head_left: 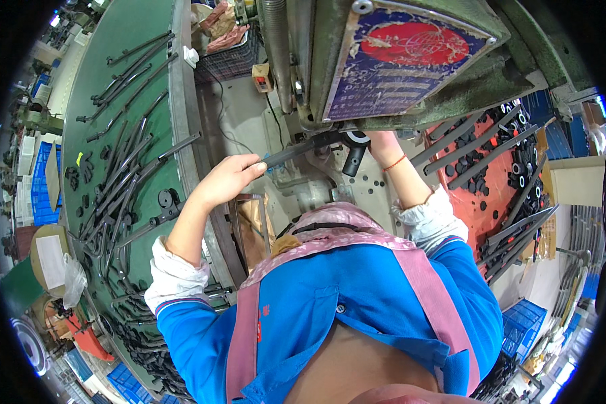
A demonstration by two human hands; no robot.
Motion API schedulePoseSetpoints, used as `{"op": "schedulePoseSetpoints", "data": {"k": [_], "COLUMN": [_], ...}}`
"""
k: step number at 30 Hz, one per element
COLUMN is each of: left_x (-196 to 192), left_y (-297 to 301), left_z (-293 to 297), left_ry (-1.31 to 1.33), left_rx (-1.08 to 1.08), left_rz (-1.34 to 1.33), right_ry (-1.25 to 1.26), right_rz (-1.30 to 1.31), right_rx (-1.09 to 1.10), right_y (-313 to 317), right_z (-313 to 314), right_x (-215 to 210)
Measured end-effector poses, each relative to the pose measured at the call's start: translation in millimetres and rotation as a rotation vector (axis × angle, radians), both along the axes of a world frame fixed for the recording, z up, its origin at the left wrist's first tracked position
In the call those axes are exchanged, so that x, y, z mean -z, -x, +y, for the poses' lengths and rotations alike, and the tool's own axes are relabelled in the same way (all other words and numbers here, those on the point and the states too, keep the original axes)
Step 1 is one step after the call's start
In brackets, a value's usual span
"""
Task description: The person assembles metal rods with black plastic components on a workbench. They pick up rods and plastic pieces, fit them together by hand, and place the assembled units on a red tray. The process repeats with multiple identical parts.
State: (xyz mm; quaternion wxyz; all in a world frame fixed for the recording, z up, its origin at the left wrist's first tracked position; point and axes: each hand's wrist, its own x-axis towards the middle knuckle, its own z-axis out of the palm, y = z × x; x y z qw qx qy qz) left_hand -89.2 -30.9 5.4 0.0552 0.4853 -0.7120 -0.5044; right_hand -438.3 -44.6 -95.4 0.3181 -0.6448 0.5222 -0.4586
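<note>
Machine head [471, 101]: standing as the landmark, with a worn blue plate and red oval on its face.

Step in hand: the person is apparently steadying a black tube [295, 151] at the underside of the machine head; whether it is seating or only lining up, I cannot tell.

Next move: by judgement, it is calling for a firm hold at the tube's free end, an even angle, and fingers placed with care below the machine head.

Tube's look: it is showing a matte black, straight, slender body, slanting upward to the right; near its right end a round black joint [360, 143] is showing a pale ring, and a short black stub [353, 164] is pointing downward.

Tube's place: lying just below the machine head's lower edge, contact unclear.

Left hand [227, 180]: gripping the tube's left end, below and left of the machine head, thumb and fingers closing round it.

Right hand [382, 145]: reaching beneath the machine head, fingers hiding, so their state I cannot tell.

Green table [128, 20]: carrying scattered black rods [121, 178], left of the machine head.

Red surface [464, 225]: bearing dark tubes [494, 155] and small round parts, right of the machine head.
</note>
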Motion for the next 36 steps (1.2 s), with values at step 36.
{"op": "schedulePoseSetpoints", "data": {"k": [36], "left_x": [46], "left_y": [-32], "left_z": [28], "left_ry": [0.939], "left_rx": [-0.062], "left_rz": [-0.138], "right_ry": [0.168], "right_rz": [0.17], "right_rx": [0.186], "right_y": [27], "right_z": [1], "right_x": [61]}}
